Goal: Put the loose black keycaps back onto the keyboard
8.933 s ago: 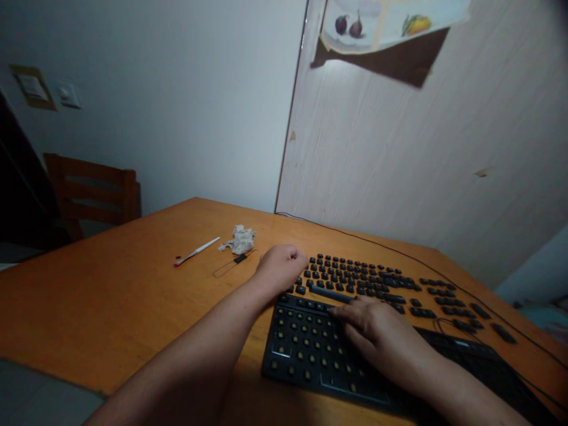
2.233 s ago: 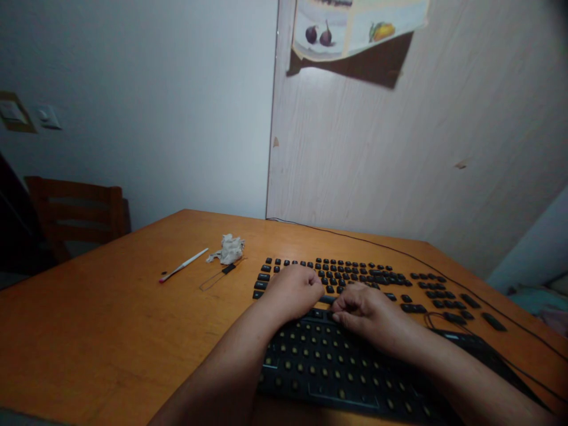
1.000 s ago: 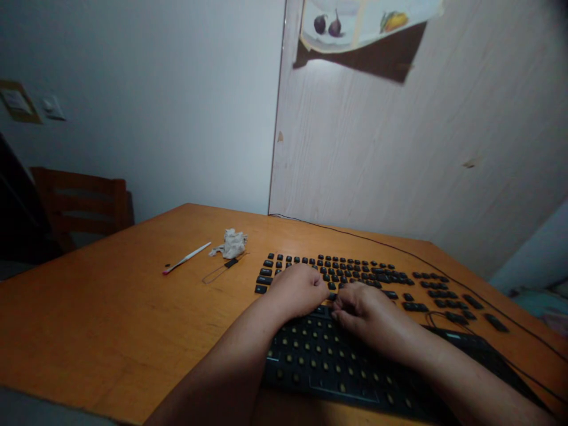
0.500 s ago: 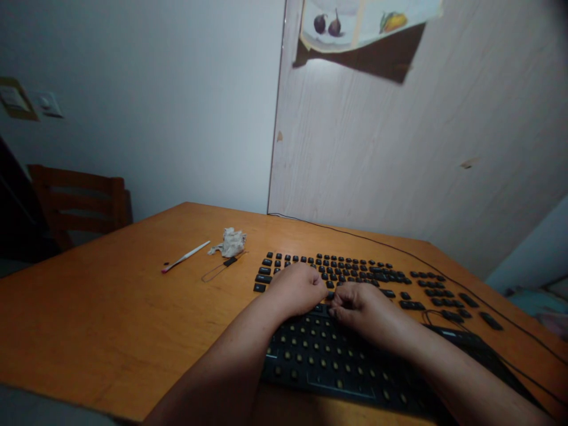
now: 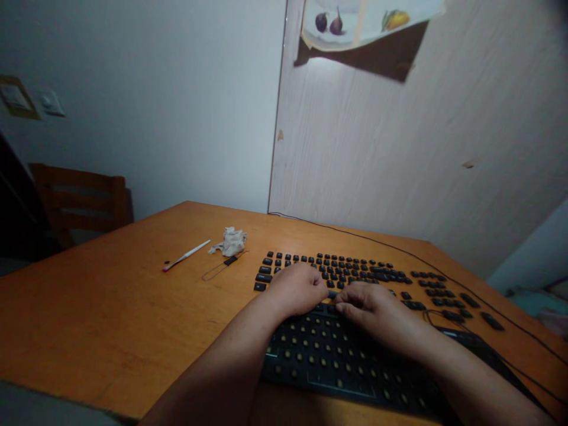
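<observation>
Keyboard [image 5: 332,358] lies partly beneath left grip [image 5: 298,289] and right grip [image 5: 373,309]

dim, uneven light; pale glare below poster [image 5: 350,26]; upper-right corner darkened; fine detail soft

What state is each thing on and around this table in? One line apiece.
Keyboard: lying flat, most visible caps off
Loose keycaps: set out in rows
Left hand: curled, any grip hidden
Right hand: fingers bent, any grip unclear
Grey wad: crumpled
White stick: lying, unheld
Wire tool: lying, unheld
Chair: upright
</observation>
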### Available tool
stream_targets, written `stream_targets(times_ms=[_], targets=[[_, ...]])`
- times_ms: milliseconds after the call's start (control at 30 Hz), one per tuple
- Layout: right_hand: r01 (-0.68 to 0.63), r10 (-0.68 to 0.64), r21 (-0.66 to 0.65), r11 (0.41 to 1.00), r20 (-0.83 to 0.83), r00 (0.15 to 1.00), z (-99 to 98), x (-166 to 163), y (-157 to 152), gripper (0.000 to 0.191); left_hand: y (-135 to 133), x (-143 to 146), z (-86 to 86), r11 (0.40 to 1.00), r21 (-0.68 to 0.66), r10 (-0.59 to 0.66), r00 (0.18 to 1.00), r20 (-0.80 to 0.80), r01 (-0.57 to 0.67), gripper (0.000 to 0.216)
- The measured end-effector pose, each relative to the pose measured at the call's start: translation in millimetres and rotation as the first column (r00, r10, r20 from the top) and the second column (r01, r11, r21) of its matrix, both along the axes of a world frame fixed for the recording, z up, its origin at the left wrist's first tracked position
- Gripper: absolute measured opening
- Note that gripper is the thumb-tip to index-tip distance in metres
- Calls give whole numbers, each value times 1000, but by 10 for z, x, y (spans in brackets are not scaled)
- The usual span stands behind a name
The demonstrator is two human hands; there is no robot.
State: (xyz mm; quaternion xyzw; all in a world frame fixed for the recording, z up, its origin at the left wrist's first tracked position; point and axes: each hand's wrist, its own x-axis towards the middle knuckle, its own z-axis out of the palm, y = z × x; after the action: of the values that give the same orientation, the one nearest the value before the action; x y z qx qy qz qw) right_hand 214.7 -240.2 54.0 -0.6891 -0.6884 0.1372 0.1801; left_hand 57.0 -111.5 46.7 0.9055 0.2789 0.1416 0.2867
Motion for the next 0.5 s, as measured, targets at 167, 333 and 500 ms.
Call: stream_targets(times_ms=[167,333,500], targets=[[26,-27,11,1000,5,1000,-60,79,-18,18,-6,-10,15,1000,5,-26,1000,-15,26,20],[33,-31,52,998,-37,999,-87,45,-3,16,1,-16,2,999,16,-46,999,-24,46,21],[-13,11,84,996,24,1000,-100,3,-5,16,-4,-9,-15,997,20,-73,997,-16,73,20]])
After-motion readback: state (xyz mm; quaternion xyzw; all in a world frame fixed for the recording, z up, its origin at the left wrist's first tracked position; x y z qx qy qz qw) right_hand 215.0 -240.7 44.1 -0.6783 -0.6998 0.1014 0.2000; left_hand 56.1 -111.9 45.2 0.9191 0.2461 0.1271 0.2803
